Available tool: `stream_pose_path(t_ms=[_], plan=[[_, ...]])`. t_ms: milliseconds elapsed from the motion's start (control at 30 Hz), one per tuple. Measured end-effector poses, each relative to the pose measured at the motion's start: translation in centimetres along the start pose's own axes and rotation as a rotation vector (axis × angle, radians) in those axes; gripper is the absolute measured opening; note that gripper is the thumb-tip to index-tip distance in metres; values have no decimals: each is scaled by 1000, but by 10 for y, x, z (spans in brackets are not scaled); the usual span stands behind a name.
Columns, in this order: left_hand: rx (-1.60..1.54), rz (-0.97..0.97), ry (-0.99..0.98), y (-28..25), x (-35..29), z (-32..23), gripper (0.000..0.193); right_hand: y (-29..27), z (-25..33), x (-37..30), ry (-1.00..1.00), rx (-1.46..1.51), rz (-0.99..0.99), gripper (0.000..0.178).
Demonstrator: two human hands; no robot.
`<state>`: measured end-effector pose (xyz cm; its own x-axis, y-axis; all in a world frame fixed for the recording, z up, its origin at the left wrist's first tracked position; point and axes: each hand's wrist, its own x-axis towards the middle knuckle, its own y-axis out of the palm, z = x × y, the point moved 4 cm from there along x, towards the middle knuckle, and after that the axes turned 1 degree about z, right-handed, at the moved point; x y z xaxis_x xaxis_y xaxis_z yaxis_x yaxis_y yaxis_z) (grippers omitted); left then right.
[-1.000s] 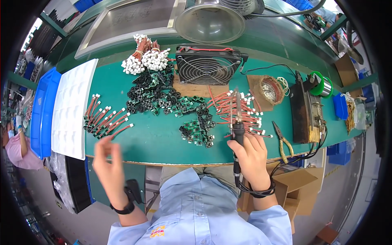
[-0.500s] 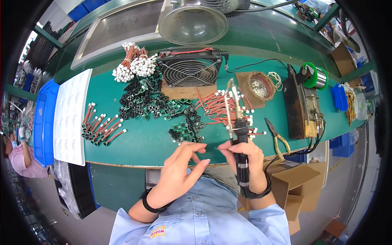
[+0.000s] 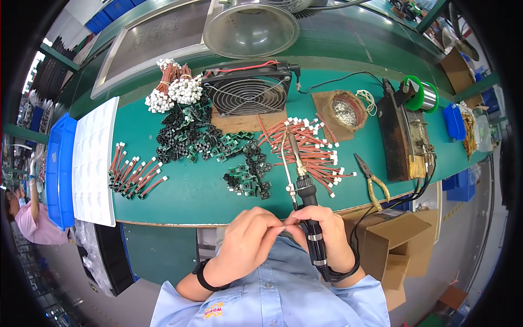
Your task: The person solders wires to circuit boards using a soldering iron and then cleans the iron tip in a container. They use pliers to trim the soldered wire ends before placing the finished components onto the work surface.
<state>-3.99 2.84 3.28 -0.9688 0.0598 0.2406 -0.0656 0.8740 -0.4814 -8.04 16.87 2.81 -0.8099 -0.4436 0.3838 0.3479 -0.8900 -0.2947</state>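
Note:
My right hand [image 3: 333, 235] is wrapped round a black-handled soldering iron [image 3: 307, 195], with a thin metal wire guide clamped along its side. Its tip points away from me over the red-brown wire leads with white connectors [image 3: 313, 150]. My left hand [image 3: 244, 240] is closed in a pinch, fingertips meeting those of my right hand at the bench's front edge. Whatever lies between the fingertips is too small to make out. Just beyond are a small group of green and black circuit boards [image 3: 248, 180] and a larger heap [image 3: 185, 131]. Boards with wires attached [image 3: 133, 174] lie at left.
A black fan [image 3: 248, 95] stands at the back, beside bundled white-ended wires [image 3: 174, 87]. Rightward are a round tin [image 3: 348, 111], pliers [image 3: 373, 182], a soldering station [image 3: 395, 139] and a green solder spool [image 3: 422, 97]. A white tray [image 3: 93, 163] and blue bin [image 3: 60, 169] stand left.
My left hand has closed from spread fingers into a pinch and moved right to meet my right fingertips. The soldering iron has come lower and tilted leftward.

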Motion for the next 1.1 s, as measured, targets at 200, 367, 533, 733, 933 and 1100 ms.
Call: stream_pose_path(t_ms=[200, 367, 533, 733, 933, 1100], plan=[[83, 35, 52, 3, -8, 2, 15, 1, -4, -13, 150, 30, 112, 40], [211, 37, 83, -8, 1, 12, 16, -5, 0, -15, 99, -59, 94, 39], [519, -31, 76, -24, 24, 25, 19, -9, -4, -20, 143, -56, -12, 39], [650, 133, 53, -25, 25, 23, 21, -12, -9, -18, 218, 86, -90, 40], [613, 125, -38, -21, 11, 29, 21, -9, -10, -17, 222, 194, -135, 41], [363, 42, -104, -25, 2, 27, 20, -7, -4, -12, 252, 274, -122, 41]])
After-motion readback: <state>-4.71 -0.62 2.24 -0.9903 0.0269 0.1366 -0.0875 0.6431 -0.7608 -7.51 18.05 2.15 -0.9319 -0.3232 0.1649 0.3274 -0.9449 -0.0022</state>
